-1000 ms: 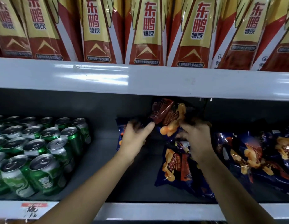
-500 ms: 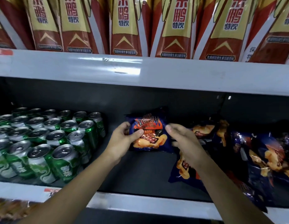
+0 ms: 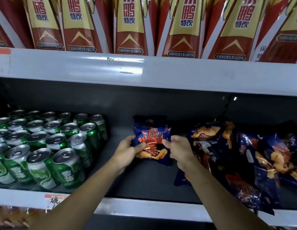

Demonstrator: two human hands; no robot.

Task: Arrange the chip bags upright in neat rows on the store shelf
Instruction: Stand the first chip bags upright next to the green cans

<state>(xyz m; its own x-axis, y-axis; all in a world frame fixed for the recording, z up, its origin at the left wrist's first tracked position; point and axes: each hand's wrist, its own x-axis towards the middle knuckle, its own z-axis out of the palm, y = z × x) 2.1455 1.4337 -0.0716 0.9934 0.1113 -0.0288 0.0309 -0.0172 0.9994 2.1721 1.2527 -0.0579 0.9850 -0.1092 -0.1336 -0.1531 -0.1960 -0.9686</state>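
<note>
I have a blue chip bag (image 3: 151,140) between both hands, standing upright on the dark shelf floor (image 3: 144,181) toward the far side, in the gap between the cans and the other bags. My left hand (image 3: 127,151) grips its left edge, thumb across the front and the other fingers curled behind. My right hand (image 3: 179,149) closes on the right edge the same way, thumb tip on the front panel. The bag's front shows red-orange flame art with large Chinese characters I cannot make out clearly, a small word ending in "Flavor", and pictures of golden chips lower down.

To the right, a heap of chip bags (image 3: 240,156) of the same blue kind lies slumped and overlapping, some on their backs, one near bag reaching the shelf's front lip; my right forearm crosses over the nearest of them.

To the left, green cans (image 3: 50,146) with silver tops stand in tight rows, white Chinese characters on their sides.

The white shelf edge (image 3: 144,211) runs across the near side, with a red-topped price tag (image 3: 55,200) bearing handwritten strokes at left. On the shelf above, red and gold cartons (image 3: 131,25) stand in a row, each printed 东鹏特饮.
</note>
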